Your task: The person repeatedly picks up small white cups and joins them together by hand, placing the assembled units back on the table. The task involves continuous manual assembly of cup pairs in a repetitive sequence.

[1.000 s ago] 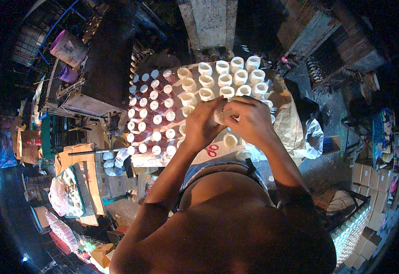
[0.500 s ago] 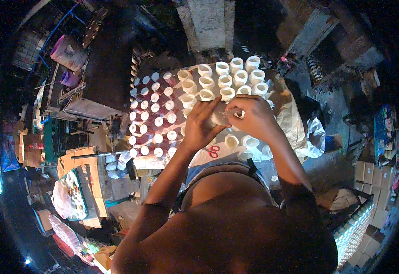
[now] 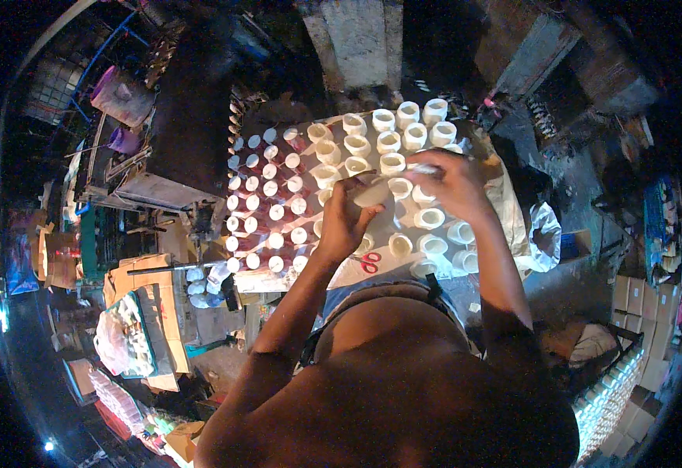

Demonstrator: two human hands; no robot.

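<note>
My left hand (image 3: 342, 222) is closed round a pale, rounded open-mouthed pot (image 3: 371, 193), tilted above the table. My right hand (image 3: 459, 183) is apart from it on the right, its fingers pinched on a small white piece (image 3: 422, 168) that is blurred by motion. Around and beyond both hands stand rows of cream-white open-mouthed pots (image 3: 388, 141). To the left are rows of dark red containers with round white tops (image 3: 271, 187). Red-handled scissors (image 3: 370, 263) lie near the table's front edge, beside my left wrist.
Brown paper (image 3: 510, 226) covers the table's right side, with a crumpled white bag (image 3: 544, 236) past it. A dark metal bar (image 3: 165, 269) sticks out at the left. A tray of pale pieces (image 3: 126, 335) and stacked cartons (image 3: 629, 295) stand farther out.
My right hand has pulled away from the pot to the right, with the small white piece in its fingers. The left hand keeps hold of the pot, now more tilted.
</note>
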